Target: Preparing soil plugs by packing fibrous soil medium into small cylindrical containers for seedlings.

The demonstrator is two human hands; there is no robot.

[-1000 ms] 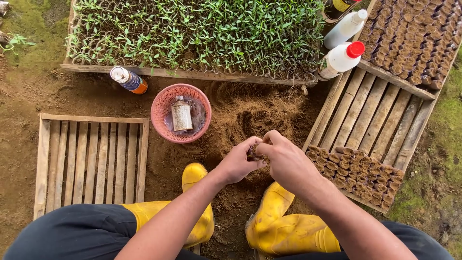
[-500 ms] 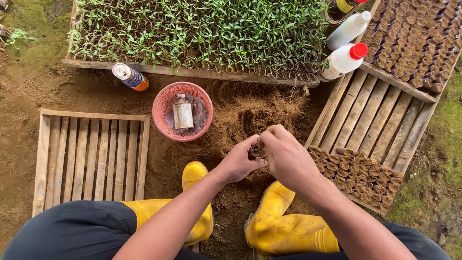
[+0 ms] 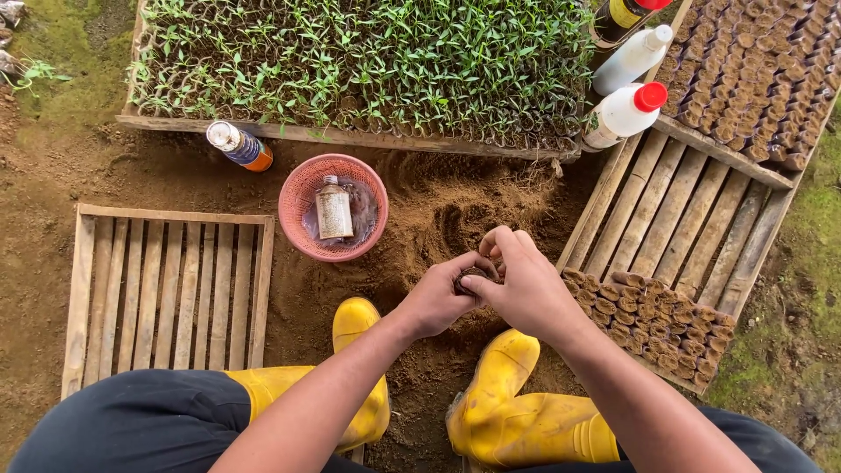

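Observation:
My left hand point(image 3: 441, 300) and my right hand point(image 3: 519, 285) meet over a heap of loose brown soil point(image 3: 455, 215). Together they pinch a small dark soil-filled seedling pot point(image 3: 469, 278), mostly hidden by my fingers. To the right, a slatted wooden tray point(image 3: 692, 219) holds rows of similar small filled pots point(image 3: 653, 324) along its near edge. My yellow rubber boots point(image 3: 517, 420) stand on the dirt below my hands.
A wooden tray of green seedlings point(image 3: 368, 66) lies at the back. A pink basket point(image 3: 298, 197) holds a small bottle point(image 3: 333, 210). An empty slatted tray point(image 3: 166, 293) sits left. Several bottles point(image 3: 626, 109) stand at the back right, one point(image 3: 238, 144) lies left.
My two hands have stayed together on the small pot, fingers shifting slightly. The view has drifted a little; nothing else has moved.

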